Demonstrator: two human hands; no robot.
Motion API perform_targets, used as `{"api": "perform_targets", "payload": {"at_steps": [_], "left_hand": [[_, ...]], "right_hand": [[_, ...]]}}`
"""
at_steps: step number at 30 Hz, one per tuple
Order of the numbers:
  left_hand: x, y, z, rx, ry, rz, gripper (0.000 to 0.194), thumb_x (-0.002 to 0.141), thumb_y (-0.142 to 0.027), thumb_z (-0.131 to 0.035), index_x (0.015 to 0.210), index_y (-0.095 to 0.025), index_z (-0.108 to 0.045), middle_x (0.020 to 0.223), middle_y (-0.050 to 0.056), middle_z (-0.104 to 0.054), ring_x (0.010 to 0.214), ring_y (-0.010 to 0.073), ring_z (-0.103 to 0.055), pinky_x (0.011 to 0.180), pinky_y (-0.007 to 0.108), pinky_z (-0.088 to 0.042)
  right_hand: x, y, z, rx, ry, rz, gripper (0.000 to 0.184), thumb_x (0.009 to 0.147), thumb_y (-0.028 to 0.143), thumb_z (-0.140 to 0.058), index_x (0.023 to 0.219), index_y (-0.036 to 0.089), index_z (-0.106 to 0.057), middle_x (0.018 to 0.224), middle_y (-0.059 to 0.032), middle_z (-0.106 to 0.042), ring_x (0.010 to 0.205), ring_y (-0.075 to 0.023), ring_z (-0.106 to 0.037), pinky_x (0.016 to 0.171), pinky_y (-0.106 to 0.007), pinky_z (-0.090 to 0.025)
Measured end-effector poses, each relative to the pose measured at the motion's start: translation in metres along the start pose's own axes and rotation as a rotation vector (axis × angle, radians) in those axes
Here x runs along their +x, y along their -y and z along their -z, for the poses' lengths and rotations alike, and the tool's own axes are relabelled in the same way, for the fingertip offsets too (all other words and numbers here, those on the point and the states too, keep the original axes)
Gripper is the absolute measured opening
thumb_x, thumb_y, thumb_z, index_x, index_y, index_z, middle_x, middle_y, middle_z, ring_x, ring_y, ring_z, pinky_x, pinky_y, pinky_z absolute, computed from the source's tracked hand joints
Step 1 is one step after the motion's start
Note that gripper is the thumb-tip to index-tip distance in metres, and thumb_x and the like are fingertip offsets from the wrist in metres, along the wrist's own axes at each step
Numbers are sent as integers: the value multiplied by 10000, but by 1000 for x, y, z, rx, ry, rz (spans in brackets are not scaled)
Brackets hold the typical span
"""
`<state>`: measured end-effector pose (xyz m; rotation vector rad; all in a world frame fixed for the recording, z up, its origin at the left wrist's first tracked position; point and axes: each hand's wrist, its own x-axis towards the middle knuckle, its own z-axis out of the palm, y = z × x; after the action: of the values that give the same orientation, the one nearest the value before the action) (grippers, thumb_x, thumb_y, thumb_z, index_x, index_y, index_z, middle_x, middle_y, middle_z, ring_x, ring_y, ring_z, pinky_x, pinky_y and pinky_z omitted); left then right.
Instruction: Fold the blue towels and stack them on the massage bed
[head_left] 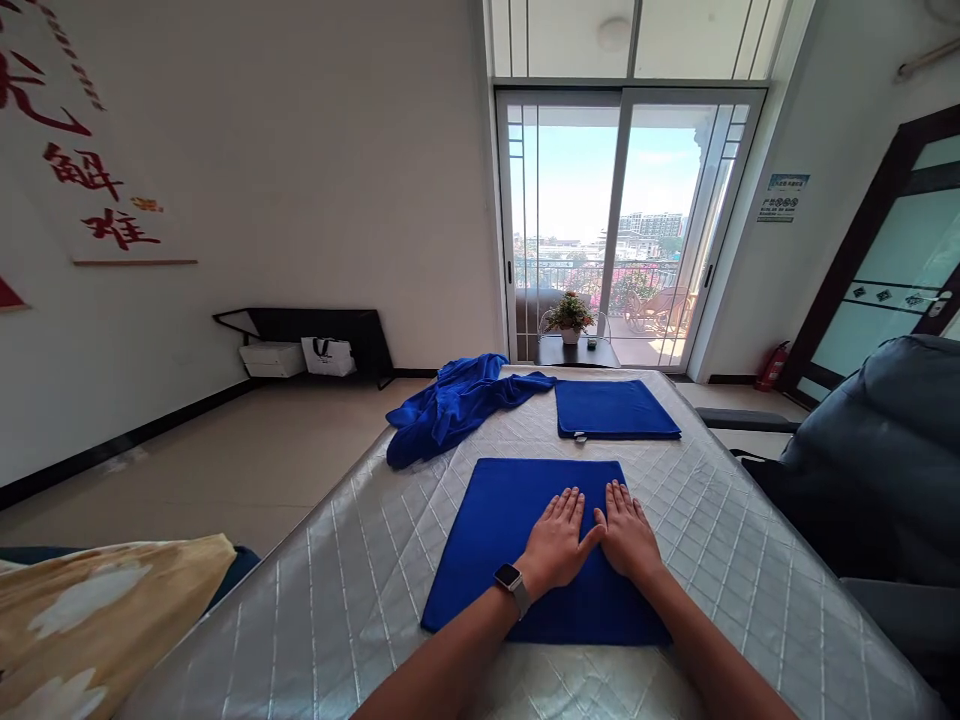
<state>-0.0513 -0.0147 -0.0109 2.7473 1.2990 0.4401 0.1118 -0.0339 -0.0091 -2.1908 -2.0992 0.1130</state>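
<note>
A blue cloth (487, 540), folded into a flat rectangle, lies close to me on the silver quilted surface (352, 560). My left hand (559, 540) presses flat on its middle, fingers stretched out, with a watch on the wrist. Beside it, my right hand (628, 530) lies flat near the cloth's right edge, its fingers also straight. The two thumbs meet or nearly meet. Farther back sits a second folded blue cloth (619, 408) with a small white tag at its front edge. To its left a crumpled blue cloth (461, 405) is heaped at the surface's far left edge.
A dark padded chair (877, 450) stands close on the right. At lower left is a tan patterned fabric (127, 600). Beyond the far edge, a small table (551, 352) holds a potted plant (570, 318) before glass sliding doors. A black rack (322, 328) stands by the wall.
</note>
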Motion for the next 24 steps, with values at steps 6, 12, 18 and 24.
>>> {"api": "perform_targets", "payload": {"at_steps": [6, 12, 18, 24], "left_hand": [[-68, 81, 36, 78, 52, 273, 859, 1002, -693, -172, 1570, -66, -321, 1645, 157, -273, 1535, 284, -217, 1255, 459, -224], [-106, 118, 47, 113, 26, 424, 905, 993, -708, -145, 1579, -29, -265, 1654, 183, -217, 1540, 278, -192, 1258, 450, -198], [-105, 118, 40, 109, -15, 413, 892, 997, -693, -179, 1564, -15, -299, 1641, 205, -247, 1529, 297, -227, 1246, 464, -235], [-98, 107, 53, 148, -50, 400, 872, 997, -688, -195, 1550, -32, -352, 1620, 200, -315, 1518, 314, -260, 1242, 483, -252]], "right_hand": [[1, 2, 0, 33, -1, -46, 699, 1022, 443, -164, 1594, 44, -192, 1678, -109, -148, 1554, -217, -108, 1248, -390, -75], [3, 2, -1, 30, -5, -57, 694, 1023, 437, -166, 1596, 46, -174, 1680, -107, -150, 1554, -214, -109, 1250, -395, -66], [-25, 3, 1, -5, 5, -36, 685, 1021, 423, -188, 1595, 49, -189, 1676, -111, -142, 1554, -219, -103, 1254, -416, -73], [-49, 5, -9, 22, 8, -22, 700, 1015, 445, -196, 1596, 54, -182, 1674, -102, -131, 1551, -208, -109, 1259, -400, -82]]}}
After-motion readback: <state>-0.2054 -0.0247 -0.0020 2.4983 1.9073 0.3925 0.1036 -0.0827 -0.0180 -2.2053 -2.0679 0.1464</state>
